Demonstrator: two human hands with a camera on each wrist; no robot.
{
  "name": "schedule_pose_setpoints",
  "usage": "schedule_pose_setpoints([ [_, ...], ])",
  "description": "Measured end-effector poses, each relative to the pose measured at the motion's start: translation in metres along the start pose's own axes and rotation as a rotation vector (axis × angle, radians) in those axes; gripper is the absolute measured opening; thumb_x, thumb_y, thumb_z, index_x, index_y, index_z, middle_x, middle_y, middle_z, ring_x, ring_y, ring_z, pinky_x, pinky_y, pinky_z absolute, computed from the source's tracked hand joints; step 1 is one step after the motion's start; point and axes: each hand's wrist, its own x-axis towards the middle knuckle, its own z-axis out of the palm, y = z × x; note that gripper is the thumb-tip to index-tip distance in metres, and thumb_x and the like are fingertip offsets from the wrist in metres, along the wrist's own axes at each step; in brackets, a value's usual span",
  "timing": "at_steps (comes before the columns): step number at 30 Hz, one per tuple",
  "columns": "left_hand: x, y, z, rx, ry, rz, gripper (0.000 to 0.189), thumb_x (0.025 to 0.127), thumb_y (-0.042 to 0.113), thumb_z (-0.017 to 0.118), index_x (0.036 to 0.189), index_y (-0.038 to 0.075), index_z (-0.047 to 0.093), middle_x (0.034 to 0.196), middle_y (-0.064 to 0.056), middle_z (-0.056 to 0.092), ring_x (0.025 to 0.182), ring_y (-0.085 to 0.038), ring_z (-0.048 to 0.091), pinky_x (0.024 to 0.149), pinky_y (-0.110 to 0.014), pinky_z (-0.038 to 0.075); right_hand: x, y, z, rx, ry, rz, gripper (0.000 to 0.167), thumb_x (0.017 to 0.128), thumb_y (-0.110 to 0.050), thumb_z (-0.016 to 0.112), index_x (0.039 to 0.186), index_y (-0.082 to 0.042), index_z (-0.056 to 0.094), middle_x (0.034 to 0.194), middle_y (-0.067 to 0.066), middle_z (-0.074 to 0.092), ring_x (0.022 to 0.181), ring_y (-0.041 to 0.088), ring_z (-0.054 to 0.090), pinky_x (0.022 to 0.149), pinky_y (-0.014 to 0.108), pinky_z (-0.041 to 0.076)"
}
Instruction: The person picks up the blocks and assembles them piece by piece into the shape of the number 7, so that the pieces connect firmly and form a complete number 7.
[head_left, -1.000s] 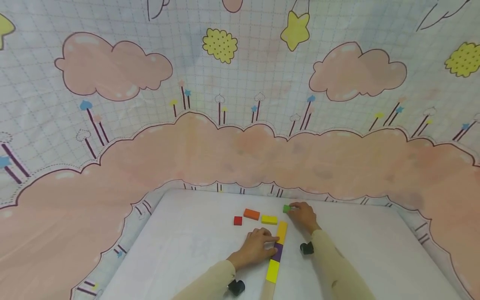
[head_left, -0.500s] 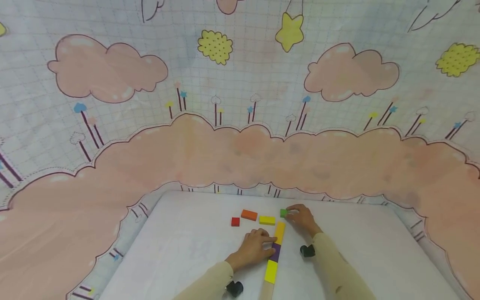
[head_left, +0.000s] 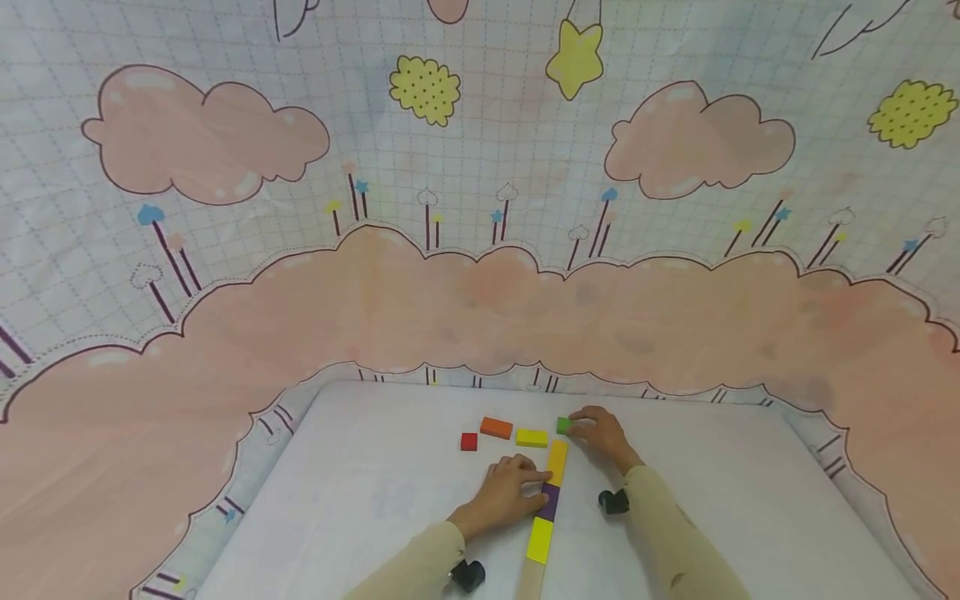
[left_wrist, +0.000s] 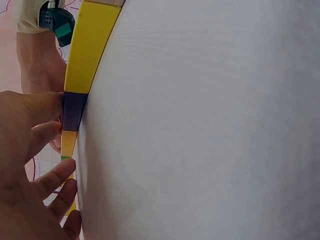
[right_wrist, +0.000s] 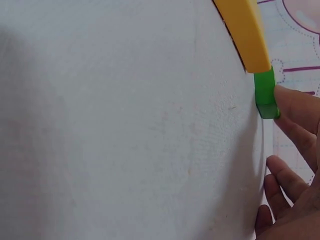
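By the far edge of the surface (head_left: pixel 375 467), near its middle, the right hand (head_left: pixel 604 437) pinches the green block (head_left: pixel 562 426) between thumb and finger, just beyond the orange-yellow block (head_left: pixel 557 460); whether the two touch is hard to tell. The left hand (head_left: pixel 501 496), fingers apart, touches that block and the purple block (head_left: pixel 551 502) next in line.

Cannot see all of the tan block (head_left: pixel 530 581), cut off by the head view's bottom edge, or of the green block (head_left: pixel 562 426), partly covered by the right fingers (head_left: pixel 577 422). Cannot see the whole left hand (left_wrist: pixel 15 165) either, cropped in the left wrist view.
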Motion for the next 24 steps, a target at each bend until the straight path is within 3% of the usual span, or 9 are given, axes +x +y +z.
schedule_pose_setpoints([
  [24, -0.0017, 0.0027, -0.0019, -0.011, -0.008, -0.02, 0.042, 0.09, 0.042, 0.069, 0.131, 0.04, 0.062, 0.125, 0.005, 0.057, 0.112, -0.016, 0.048, 0.096, -0.037, 0.041, -0.0058, -0.004, 0.0026, 0.008, -0.029, 0.025, 0.031, 0.089, -0.027, 0.07, 0.117, -0.015, 0.072, 0.152, 0.018, 0.042, 0.143, 0.044, 0.03, 0.116, 0.065, 0.017],
])
